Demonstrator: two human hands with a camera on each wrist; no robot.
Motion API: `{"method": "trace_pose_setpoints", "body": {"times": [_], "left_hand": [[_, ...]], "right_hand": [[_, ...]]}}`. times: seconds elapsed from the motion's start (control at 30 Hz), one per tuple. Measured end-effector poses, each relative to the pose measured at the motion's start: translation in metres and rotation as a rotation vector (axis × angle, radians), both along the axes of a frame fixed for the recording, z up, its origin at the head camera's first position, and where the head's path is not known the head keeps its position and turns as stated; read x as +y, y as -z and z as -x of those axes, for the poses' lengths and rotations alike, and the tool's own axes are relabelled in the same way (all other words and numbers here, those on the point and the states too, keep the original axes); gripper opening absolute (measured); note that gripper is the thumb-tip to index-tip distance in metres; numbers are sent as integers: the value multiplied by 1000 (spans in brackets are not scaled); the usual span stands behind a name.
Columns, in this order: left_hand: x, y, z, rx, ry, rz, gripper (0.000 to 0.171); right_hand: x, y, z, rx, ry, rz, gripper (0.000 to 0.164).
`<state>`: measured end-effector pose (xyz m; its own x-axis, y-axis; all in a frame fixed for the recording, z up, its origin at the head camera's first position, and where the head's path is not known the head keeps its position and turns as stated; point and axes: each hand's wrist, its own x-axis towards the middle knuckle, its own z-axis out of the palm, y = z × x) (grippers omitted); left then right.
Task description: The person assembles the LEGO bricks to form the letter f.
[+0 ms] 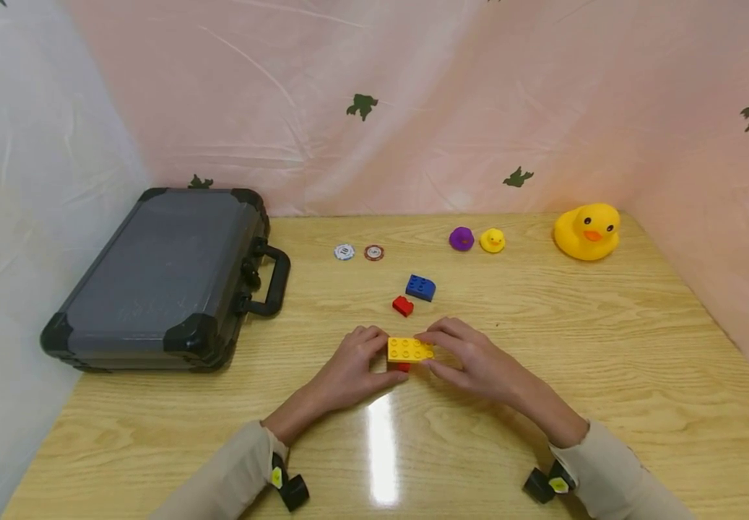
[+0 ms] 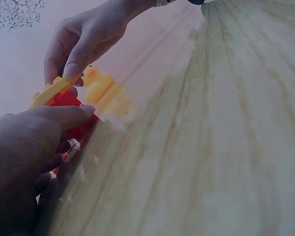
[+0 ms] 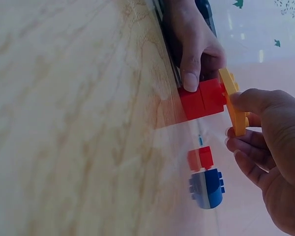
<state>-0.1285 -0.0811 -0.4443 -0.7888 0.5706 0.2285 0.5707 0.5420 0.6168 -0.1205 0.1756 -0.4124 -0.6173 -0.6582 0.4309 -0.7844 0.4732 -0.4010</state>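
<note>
Thumb and fingers of my left hand [image 1: 351, 368] grip a red toy-brick stack [image 3: 201, 101] standing on the table, its upper part mostly hidden from above. A flat yellow studded brick [image 1: 407, 350] lies over it, pinched at its right end by my right hand [image 1: 481, 365]. In the right wrist view this yellow brick tilts against the red studs, one end closer to them than the other. Beyond the hands lie a small red brick [image 1: 403, 306] and a blue brick [image 1: 420, 287] with a rounded end.
A grey hard case [image 1: 153, 282] with black corners lies at the left. Two poker chips [image 1: 344, 252] sit toward the back. Farther right are a purple toy [image 1: 461, 239], a small yellow duck [image 1: 492, 241] and a big yellow duck [image 1: 586, 232]. A cloth backdrop [image 1: 381, 144] borders the table.
</note>
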Motion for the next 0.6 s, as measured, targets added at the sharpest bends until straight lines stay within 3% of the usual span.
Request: {"method": "trace_pose_setpoints", "body": {"times": [0.6], "left_hand": [[-1,1,1,-7,5,8,36]], "right_hand": [[-1,0,1,33,-7,-31,45]]}}
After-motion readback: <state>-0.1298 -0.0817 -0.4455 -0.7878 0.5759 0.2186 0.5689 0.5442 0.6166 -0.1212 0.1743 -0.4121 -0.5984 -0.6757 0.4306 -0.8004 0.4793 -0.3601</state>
